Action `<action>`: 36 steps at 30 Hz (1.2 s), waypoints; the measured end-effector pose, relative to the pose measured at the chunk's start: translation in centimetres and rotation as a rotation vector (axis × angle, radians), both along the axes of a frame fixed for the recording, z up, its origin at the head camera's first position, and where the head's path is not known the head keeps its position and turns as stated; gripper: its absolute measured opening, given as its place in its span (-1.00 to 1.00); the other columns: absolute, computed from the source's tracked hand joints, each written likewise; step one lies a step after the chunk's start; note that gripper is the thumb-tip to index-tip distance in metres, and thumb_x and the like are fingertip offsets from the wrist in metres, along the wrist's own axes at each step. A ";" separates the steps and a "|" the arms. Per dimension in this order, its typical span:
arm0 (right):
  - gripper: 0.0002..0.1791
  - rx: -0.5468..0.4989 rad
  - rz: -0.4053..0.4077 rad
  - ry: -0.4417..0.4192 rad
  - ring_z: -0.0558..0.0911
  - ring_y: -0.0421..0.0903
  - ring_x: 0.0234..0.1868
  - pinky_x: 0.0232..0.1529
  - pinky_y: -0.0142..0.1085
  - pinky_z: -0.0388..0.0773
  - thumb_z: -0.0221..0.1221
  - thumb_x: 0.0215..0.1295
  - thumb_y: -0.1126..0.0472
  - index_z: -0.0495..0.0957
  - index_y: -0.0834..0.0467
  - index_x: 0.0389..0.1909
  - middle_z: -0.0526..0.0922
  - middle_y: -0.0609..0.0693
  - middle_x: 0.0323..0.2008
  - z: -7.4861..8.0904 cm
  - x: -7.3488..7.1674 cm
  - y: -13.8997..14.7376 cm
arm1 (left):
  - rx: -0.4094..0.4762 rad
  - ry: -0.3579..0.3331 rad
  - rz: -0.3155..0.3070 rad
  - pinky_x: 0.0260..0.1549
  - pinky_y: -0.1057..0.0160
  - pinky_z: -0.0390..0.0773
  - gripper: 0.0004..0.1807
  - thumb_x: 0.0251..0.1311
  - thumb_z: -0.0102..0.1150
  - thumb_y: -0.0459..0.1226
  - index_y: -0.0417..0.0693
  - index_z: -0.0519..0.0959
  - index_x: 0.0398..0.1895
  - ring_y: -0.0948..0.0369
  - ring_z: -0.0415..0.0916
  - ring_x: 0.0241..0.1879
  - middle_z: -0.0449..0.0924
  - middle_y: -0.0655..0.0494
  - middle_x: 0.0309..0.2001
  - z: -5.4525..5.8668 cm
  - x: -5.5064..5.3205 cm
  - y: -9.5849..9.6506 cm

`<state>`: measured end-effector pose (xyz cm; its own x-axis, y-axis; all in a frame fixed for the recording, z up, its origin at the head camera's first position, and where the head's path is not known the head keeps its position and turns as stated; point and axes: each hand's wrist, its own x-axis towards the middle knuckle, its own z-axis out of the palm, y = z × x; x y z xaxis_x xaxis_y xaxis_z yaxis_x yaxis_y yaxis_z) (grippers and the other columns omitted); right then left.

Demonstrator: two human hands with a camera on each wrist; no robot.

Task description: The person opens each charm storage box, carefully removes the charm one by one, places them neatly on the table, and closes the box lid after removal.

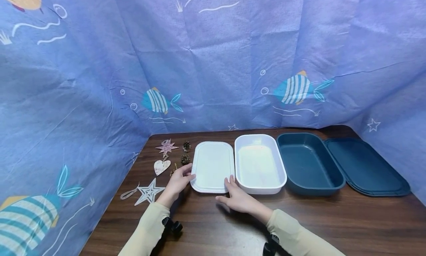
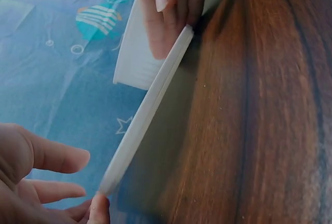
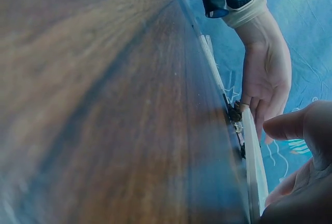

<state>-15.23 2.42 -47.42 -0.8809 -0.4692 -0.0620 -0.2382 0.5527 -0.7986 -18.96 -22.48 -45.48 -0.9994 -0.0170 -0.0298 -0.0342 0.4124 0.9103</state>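
Note:
A white rounded-rectangle lid (image 1: 213, 167) lies between my two hands on the dark wooden table. My left hand (image 1: 179, 180) is at its left edge; in the left wrist view a fingertip (image 2: 99, 209) touches the rim while the thumb stands apart above it. At the lid's lower right corner, my right hand (image 1: 240, 199) touches the edge with its fingers extended and thumb spread. The right wrist view has the lid (image 3: 254, 167) edge-on, with the right thumb (image 3: 285, 127) off its surface. Right of the lid stands a white deep box (image 1: 261, 189).
A dark blue box (image 1: 313, 191) and a dark blue lid (image 1: 369, 167) are farther right. Left lie a pink star (image 1: 167, 147), a white heart (image 1: 162, 167), a white star ornament (image 1: 149, 191) and small pine cones (image 1: 185, 159). Patterned blue fabric (image 1: 213, 63) hangs behind the table.

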 end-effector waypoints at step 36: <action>-0.14 -0.058 0.050 0.298 -0.26 0.28 0.57 0.48 0.17 -0.06 0.19 0.45 0.02 0.03 0.40 0.53 -0.18 0.37 0.56 1.6 1.8 -0.4 | 0.495 0.026 0.002 -0.19 0.24 0.69 -0.32 0.34 0.04 -0.57 -0.26 0.18 0.53 0.22 0.66 -0.13 0.43 -0.34 0.26 5.1 2.8 -1.8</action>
<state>-13.39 1.98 -45.80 -0.8318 -0.5079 0.2240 -0.4929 0.4900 -0.7190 -16.15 -24.30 -40.38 -0.9999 -0.0091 -0.0100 -0.0093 -0.0696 0.9975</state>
